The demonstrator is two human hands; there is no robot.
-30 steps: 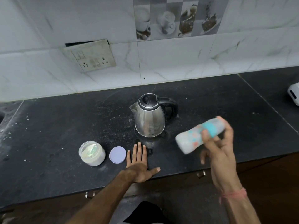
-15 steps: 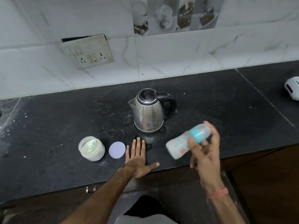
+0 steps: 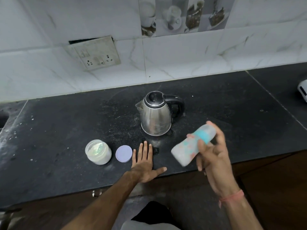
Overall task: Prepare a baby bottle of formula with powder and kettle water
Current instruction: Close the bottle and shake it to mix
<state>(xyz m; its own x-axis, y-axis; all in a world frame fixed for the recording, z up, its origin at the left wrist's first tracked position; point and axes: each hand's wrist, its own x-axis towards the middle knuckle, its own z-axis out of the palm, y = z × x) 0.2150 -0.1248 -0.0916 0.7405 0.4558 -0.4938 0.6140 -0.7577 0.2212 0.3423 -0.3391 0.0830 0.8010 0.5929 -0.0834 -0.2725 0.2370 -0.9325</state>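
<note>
the left hand (image 3: 146, 163) lies flat on the counter (image 3: 58, 130) near its front edge, fingers straight, holding nothing. the right hand (image 3: 214, 156) is raised above the counter's edge, fingers and thumb curled round the bottle (image 3: 191, 146) — tilted, blurred, its teal end up and away. left of the flat hand sit a purple lid (image 3: 124, 153) and, just beside it, the open powder jar (image 3: 98, 151). farther back stands the kettle (image 3: 156, 115), lid shut, handle to the right.

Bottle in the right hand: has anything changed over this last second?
The right hand keeps gripping the tilted, blurred baby bottle, carried slightly nearer the counter edge. The left hand stays flat on the counter; kettle, powder jar and lid are unmoved.
</note>
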